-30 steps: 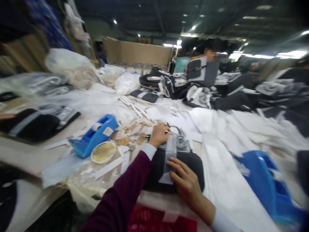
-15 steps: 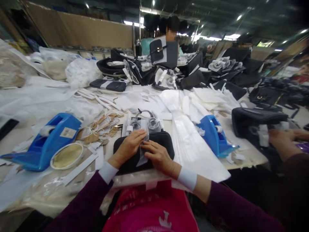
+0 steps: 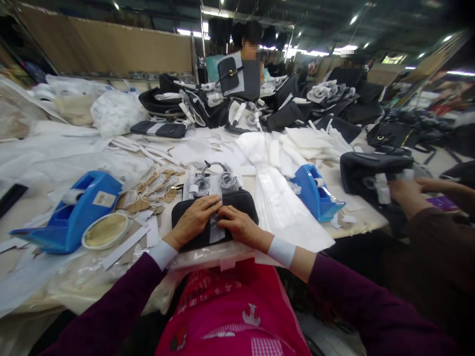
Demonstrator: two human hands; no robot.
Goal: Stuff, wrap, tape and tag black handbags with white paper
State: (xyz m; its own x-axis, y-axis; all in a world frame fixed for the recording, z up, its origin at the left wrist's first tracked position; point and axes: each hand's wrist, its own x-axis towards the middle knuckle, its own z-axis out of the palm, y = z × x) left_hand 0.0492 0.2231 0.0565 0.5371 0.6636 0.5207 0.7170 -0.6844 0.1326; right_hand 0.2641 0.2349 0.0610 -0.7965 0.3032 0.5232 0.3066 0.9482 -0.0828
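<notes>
A black handbag (image 3: 245, 201) lies flat on the table right in front of me, its wrapped handles (image 3: 215, 182) pointing away. A translucent strip (image 3: 214, 232) runs across the bag's front. My left hand (image 3: 195, 219) and my right hand (image 3: 239, 227) rest side by side on the bag, fingers bent and pressing on the strip where they meet.
Two blue tape dispensers (image 3: 72, 210) (image 3: 315, 193) flank the bag. A round lid (image 3: 104, 230) and paper tags (image 3: 156, 190) lie to the left, folded white sheets (image 3: 285, 198) to the right. A co-worker's hand (image 3: 406, 195) holds another black bag (image 3: 371, 168). More bags pile at the back.
My left hand came back from the handles to the bag's front and joined the right hand on the strip. The view swung right and steadied.
</notes>
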